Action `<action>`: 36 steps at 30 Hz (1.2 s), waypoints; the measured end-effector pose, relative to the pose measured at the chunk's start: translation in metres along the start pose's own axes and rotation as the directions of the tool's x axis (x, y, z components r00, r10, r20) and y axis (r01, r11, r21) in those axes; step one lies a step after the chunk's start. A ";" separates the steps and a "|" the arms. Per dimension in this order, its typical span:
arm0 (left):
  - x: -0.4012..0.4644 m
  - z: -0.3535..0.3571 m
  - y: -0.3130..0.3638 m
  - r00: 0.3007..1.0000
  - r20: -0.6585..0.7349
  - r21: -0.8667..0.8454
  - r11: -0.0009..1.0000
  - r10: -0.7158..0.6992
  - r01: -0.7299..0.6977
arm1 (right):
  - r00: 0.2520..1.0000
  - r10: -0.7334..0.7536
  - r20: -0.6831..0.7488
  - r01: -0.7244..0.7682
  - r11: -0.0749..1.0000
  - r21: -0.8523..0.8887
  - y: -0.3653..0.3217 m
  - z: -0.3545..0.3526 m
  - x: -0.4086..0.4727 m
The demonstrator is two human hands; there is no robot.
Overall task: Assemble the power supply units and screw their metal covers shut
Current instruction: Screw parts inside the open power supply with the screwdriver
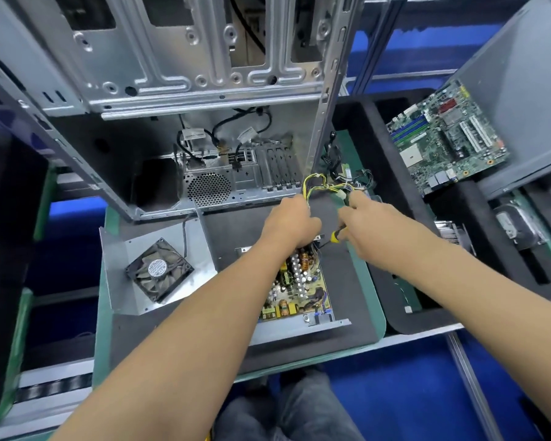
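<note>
Power supply board (299,284) open in tray; left hand (291,222) grips yellow wire bundle (315,183); right hand (368,226) clutches screwdriver (336,236).

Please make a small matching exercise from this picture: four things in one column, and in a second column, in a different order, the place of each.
Things:
1. fan
2. motherboard
3. screwdriver
4. wire bundle

Places:
A. in the right hand
B. on the metal cover at the left
C. gripped by the left hand
D. at the upper right, leaning on a grey panel

Pairs: 1-B, 2-D, 3-A, 4-C
</note>
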State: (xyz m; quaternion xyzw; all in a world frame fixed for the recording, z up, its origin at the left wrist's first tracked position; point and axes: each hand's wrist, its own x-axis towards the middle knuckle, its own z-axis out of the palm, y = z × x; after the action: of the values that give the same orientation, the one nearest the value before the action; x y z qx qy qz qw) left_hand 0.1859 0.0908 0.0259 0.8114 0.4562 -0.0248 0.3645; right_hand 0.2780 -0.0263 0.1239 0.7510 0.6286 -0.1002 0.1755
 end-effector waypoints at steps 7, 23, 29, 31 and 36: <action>0.002 0.000 0.001 1.000 -0.001 0.013 1.000 -0.025 0.025 | 0.998 -0.047 0.029 0.043 0.991 0.127 -0.001 0.005 0.004; 0.001 -0.002 0.003 0.989 -0.032 -0.032 0.989 -0.143 0.142 | 0.998 -0.056 0.010 0.057 0.996 -0.064 -0.005 0.006 -0.005; -0.001 -0.002 0.004 0.983 -0.072 -0.021 0.986 -0.167 0.166 | 0.961 -0.276 -0.024 0.267 0.945 -0.189 0.008 0.005 -0.007; -0.001 -0.002 0.004 0.984 -0.078 -0.014 0.987 -0.161 0.160 | 0.946 -0.323 -0.014 0.310 0.918 -0.246 0.011 0.002 -0.004; -0.001 -0.002 0.002 0.986 -0.111 -0.005 0.992 -0.127 0.127 | 0.966 -0.214 0.144 0.224 0.973 -0.057 0.021 0.011 0.008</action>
State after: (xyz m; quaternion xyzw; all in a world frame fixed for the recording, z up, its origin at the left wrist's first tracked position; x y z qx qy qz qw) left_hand 0.1866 0.0901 0.0289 0.7813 0.5264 -0.0034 0.3354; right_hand 0.3010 -0.0263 0.1133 0.6615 0.6975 -0.1473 0.2330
